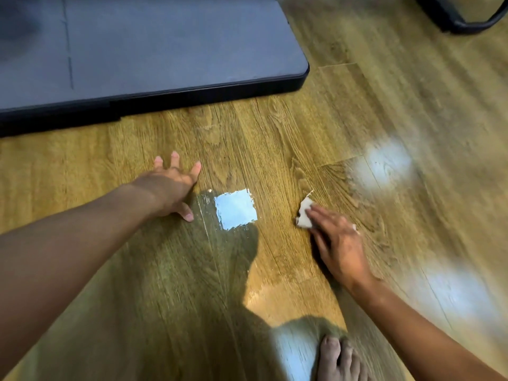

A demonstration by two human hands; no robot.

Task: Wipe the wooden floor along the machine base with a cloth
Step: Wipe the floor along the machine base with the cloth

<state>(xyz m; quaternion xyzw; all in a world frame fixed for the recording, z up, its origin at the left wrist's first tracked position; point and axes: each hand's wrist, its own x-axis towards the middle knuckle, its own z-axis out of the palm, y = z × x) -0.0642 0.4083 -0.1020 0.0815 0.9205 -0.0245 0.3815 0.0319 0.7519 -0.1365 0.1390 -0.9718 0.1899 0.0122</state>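
Nearest the camera, a bare foot [338, 358] stands on the wooden floor [275, 133], cut off by the bottom edge.

Ahead of it, the right hand [339, 243] lies with its fingers straight and together, pressing flat on the cloth [303, 215]. The cloth is small and pale. Only its bunched front part shows past the fingertips, and the rest is hidden under the hand.

Handling judgement: the cloth looks light, soft and limp. It likely slides easily on the glossy boards, so a flat palm pressing down should suit it better than a pinch.

To the left of the right hand is a bright square reflection, and beyond that the left hand [167, 188]. Its fingers are spread and its fingertips rest on the floor. It holds nothing and looks like a brace.

Beyond both hands runs the machine base [154, 50], a dark slab with a rounded corner, well apart from the cloth. Its upper part is out of frame.

Far right of the right hand, a dark object [467, 15] is cropped and cannot be identified. Motion blur smears the floor grain on that side, so dirt or wet streaks are hard to judge.
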